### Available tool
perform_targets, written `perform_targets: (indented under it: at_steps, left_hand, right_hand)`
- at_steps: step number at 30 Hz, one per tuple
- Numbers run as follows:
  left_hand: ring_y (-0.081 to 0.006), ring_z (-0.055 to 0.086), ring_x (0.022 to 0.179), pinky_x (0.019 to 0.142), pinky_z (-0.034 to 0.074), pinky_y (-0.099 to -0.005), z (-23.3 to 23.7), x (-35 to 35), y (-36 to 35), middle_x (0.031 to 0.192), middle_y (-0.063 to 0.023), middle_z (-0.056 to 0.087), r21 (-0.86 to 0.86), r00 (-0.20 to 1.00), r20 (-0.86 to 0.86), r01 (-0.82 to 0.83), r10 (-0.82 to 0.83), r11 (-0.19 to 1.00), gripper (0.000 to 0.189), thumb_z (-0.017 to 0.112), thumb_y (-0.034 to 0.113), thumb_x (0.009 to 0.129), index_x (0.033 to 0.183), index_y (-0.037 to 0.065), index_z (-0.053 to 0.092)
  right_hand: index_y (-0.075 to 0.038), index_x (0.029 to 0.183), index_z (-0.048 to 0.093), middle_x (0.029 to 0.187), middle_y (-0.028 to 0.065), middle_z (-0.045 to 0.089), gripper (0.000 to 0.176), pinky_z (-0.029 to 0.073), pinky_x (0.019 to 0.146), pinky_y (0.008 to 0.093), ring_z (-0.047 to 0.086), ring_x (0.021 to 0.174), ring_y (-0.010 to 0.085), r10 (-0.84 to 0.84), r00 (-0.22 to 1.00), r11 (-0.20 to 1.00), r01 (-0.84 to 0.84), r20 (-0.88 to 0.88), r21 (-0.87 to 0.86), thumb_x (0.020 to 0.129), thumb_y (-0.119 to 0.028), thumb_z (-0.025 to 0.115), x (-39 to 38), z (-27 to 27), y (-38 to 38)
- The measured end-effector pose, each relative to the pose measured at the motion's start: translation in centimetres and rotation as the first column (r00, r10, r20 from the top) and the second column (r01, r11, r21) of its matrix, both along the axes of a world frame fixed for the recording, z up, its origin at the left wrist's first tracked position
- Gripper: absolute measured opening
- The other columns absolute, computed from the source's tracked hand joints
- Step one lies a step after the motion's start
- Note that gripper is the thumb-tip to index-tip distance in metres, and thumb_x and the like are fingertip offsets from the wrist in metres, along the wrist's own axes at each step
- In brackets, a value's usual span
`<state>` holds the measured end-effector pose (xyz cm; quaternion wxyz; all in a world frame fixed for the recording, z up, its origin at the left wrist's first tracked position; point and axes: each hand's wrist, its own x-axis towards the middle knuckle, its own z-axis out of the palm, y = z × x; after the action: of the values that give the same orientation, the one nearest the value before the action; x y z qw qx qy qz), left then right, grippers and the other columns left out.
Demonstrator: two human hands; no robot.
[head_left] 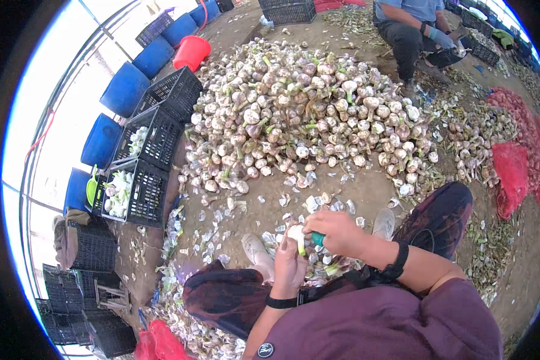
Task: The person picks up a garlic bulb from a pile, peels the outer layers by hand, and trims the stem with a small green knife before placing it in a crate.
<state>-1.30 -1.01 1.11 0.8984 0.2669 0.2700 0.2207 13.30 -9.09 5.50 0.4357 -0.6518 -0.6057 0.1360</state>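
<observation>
In my left hand is a white, peeled-looking garlic bulb with a pale green stem pointing down; the fingers wrap round it from below. My right hand is closed on a small tool with a green handle, pressed up against the bulb. The tool's blade or tip is hidden by the fingers and the bulb. Papery garlic skins litter the ground around my shoes. Just ahead lies a large heap of unpeeled garlic bulbs.
Black crates at left hold white garlic, with blue barrels behind and a red bucket further back. Another person wearing gloves sits at the back right. Red mesh sacks and more garlic lie at right.
</observation>
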Motion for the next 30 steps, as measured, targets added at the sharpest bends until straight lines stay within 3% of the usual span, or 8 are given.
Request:
perform_targets:
  at_steps: [5,10,14,20,25,30]
  left_hand:
    - [-0.0159,0.054,0.100,0.082,0.046,-0.0293,0.3,0.3,-0.3,0.111,-0.0073,0.055,-0.022,0.998,-0.012,-0.064,0.063,0.998,0.037,0.050,0.022,0.090,0.122,0.004,0.043]
    - [-0.0166,0.052,0.104,0.089,0.042,-0.0278,0.0,0.2,-0.3,0.113,-0.0088,0.053,0.008,0.998,-0.008,-0.063,0.063,0.998,0.038,0.050,0.021,0.091,0.121,0.000,0.042]
    - [-0.0167,0.052,0.103,0.087,0.042,-0.0326,-0.6,0.1,-0.2,0.114,-0.0044,0.054,0.032,1.000,-0.021,-0.017,0.017,0.999,0.035,0.049,0.026,0.091,0.120,0.008,0.045]
    - [-0.0170,0.053,0.101,0.087,0.043,-0.0312,-0.2,0.3,-0.2,0.111,-0.0069,0.054,-0.039,0.997,-0.071,-0.046,0.043,0.998,0.036,0.051,0.019,0.090,0.121,0.002,0.043]
    - [-0.0173,0.054,0.099,0.086,0.044,-0.0308,0.3,0.1,0.3,0.109,-0.0075,0.055,-0.060,0.993,-0.117,-0.029,0.022,0.998,0.034,0.053,0.015,0.089,0.119,0.003,0.045]
    - [-0.0176,0.056,0.095,0.082,0.047,-0.0305,1.1,-0.2,0.4,0.105,-0.0079,0.056,0.023,0.986,-0.047,0.163,-0.162,0.986,0.035,0.056,0.013,0.087,0.119,0.002,0.045]
  right_hand:
    - [-0.002,0.091,0.055,0.089,0.0114,0.057,0.023,0.048,0.072,0.0349,0.057,0.084,0.0282,0.012,0.981,0.999,-0.019,0.191,0.036,0.068,-0.004,0.054,-0.4,-0.6,-0.2]
    - [-0.002,0.094,0.055,0.090,0.0105,0.057,0.026,0.048,0.072,0.0330,0.057,0.085,0.0267,0.037,0.963,0.998,-0.051,0.265,0.043,0.068,-0.005,0.054,-0.1,-1.0,-0.5]
    - [-0.002,0.091,0.054,0.087,0.0099,0.057,0.022,0.049,0.070,0.0324,0.057,0.083,0.0263,0.049,0.968,0.994,-0.073,0.247,0.086,0.069,-0.006,0.053,0.3,-1.0,-0.5]
    - [-0.002,0.082,0.050,0.081,0.0094,0.055,0.015,0.049,0.063,0.0317,0.058,0.074,0.0246,-0.086,0.914,0.996,0.065,0.395,0.068,0.070,-0.009,0.053,-1.3,-1.2,-0.3]
    - [-0.001,0.086,0.048,0.079,0.0122,0.055,0.018,0.049,0.063,0.0350,0.058,0.073,0.0277,-0.111,0.960,0.994,0.107,0.255,0.031,0.071,-0.007,0.053,-1.3,-1.2,-0.1]
    - [-0.001,0.088,0.047,0.079,0.0154,0.055,0.018,0.048,0.064,0.0394,0.058,0.076,0.0322,-0.205,0.967,0.966,0.225,0.153,-0.125,0.072,-0.006,0.051,-0.2,-2.0,-0.2]
